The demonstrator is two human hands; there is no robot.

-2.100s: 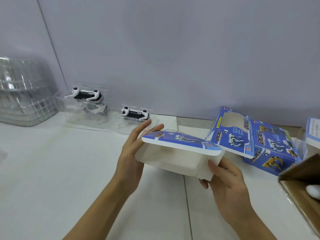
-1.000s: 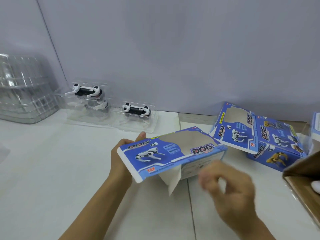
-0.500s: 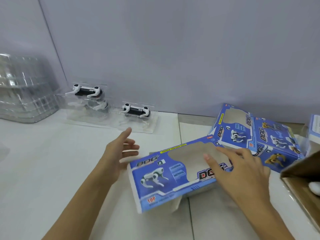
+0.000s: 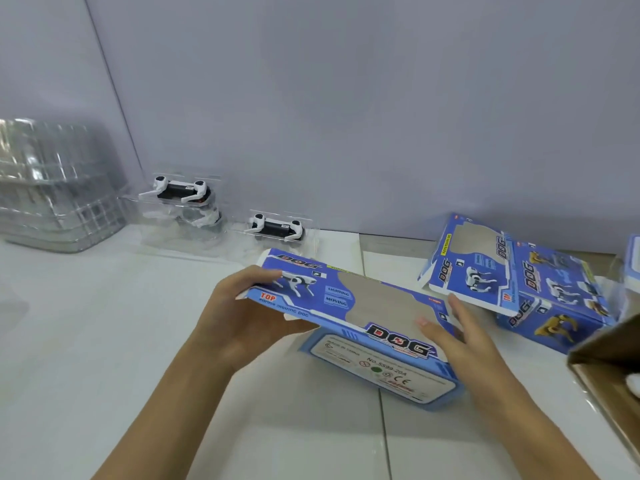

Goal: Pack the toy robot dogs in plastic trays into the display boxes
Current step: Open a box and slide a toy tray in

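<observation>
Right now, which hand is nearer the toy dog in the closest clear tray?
Left. The left hand is just in front of that toy dog; the right hand is farther right.

Your white table (image 4: 104,358) runs to the wall, with a seam down its middle. At ten o'clock sits a stack of clear trays (image 4: 52,188); toward eleven, two toy dogs in trays, a taller one (image 4: 180,202) and just right of it a lower one (image 4: 277,230). At two o'clock lie blue boxes (image 4: 519,282), one leaning on another, and at four a brown carton (image 4: 609,368) overlaps the edge of view.
</observation>
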